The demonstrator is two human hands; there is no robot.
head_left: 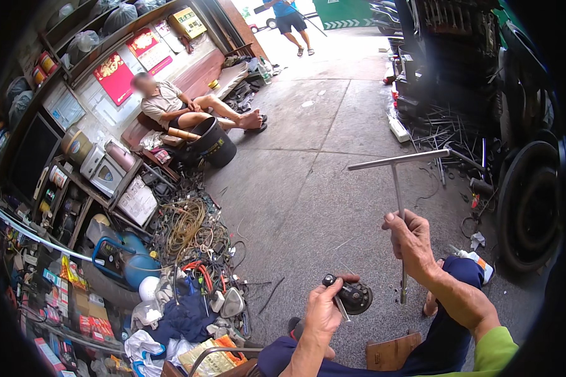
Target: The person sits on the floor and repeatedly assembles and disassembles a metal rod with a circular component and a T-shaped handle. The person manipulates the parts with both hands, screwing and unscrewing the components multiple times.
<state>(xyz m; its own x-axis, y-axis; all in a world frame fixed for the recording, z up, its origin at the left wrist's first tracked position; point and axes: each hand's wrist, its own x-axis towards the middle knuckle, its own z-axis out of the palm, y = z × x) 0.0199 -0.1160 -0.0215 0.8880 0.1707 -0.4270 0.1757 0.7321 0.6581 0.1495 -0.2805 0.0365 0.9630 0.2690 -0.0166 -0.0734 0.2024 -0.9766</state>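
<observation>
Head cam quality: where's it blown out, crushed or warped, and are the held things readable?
Head view: bright floor by the doorway is washed out; the rack at right sinks into shadow; the fisheye leaves black corners; the T-handle tool in the right hand reads clearly; the black round part in the left hand shows little detail.

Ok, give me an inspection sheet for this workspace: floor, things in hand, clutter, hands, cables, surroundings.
Surface: grey concrete floor with joint lines and loose scraps.
Job's things: metal T-handle tool, crossbar up; round black part with a silver shank beside it, whether attached cannot be told.
Clutter: dark blue cloth in the heap at left; metal rods piled at right.
Hands: left hand grips the black part; right hand grips the tool's shaft.
Cables: tan coils, tangled, at left.
Surroundings: seated person by a black bucket; another person at the entrance.
</observation>
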